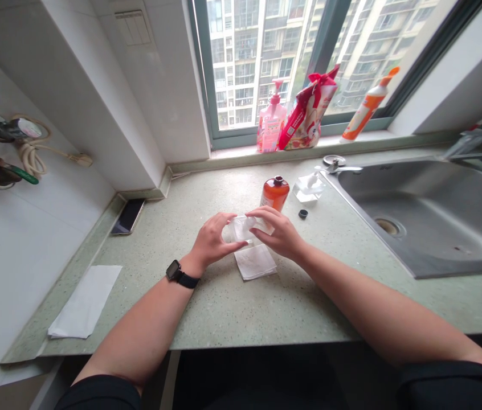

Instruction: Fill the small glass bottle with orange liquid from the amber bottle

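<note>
Landmark for all positions: the orange bottle (276,192), standing upright on the speckled surface (211,191) with its neck open. Sides are as the wearer sees them.

A clear container (242,227) is held just in front of the orange bottle and slightly to its left, on the wearer's side. The left hand (210,239) has it from the left, thumb and fingers parted by about the container's depth and bent around it. The right hand (280,232) has it from the right in a similar part-open pinch, and hides the lower part of the orange bottle. Whether the container's base touches anything cannot be determined.

Folded tissue (256,263) lies nearer the wearer than the orange bottle, below the hands. A black cap (303,214) lies to the right of the orange bottle; a clear dispenser (309,187) with a pale top stands just beside it, also on the right. Farther right is a steel sink (431,205). Well to the left of the orange bottle are a phone (129,217) and, nearer the wearer, white paper (85,302). A pink pump bottle (272,126) stands behind the orange bottle, on the windowsill (241,154).
</note>
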A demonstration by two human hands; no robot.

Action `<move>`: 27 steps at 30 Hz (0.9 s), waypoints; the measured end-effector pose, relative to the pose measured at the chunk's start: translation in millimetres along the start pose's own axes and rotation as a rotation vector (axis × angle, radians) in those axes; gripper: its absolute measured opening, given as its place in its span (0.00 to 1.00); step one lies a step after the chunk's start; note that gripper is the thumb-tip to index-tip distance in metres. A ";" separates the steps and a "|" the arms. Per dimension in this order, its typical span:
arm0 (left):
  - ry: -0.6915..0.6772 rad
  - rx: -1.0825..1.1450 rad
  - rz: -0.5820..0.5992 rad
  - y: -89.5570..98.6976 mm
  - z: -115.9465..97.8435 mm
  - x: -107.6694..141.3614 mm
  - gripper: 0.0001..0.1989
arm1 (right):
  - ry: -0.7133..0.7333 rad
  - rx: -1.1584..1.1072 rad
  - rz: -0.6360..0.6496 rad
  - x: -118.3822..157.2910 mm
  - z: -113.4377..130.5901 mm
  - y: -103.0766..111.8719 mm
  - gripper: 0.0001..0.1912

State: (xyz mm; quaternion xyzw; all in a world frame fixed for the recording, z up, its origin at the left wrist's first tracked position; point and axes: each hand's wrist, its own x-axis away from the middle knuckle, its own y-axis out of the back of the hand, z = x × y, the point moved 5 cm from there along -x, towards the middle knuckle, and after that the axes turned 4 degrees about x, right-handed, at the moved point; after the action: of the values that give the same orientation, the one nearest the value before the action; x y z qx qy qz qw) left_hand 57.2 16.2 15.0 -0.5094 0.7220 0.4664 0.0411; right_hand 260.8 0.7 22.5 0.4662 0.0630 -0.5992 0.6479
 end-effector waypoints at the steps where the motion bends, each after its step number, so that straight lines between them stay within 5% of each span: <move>1: -0.003 0.003 -0.001 0.1 0.1 0.1 0.32 | -0.006 -0.002 -0.001 0.2 -0.7 -0.4 0.17; 27: -0.013 0.089 0.017 -3.7 5.7 0.3 0.32 | -0.099 -0.060 0.004 -1.9 -7.0 -6.0 0.23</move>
State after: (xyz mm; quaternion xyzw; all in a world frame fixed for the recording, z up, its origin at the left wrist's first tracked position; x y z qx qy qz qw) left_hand 57.6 19.9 9.4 -0.4978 0.7460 0.4376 0.0646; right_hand 258.6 7.8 16.7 0.4165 0.0479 -0.6181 0.6650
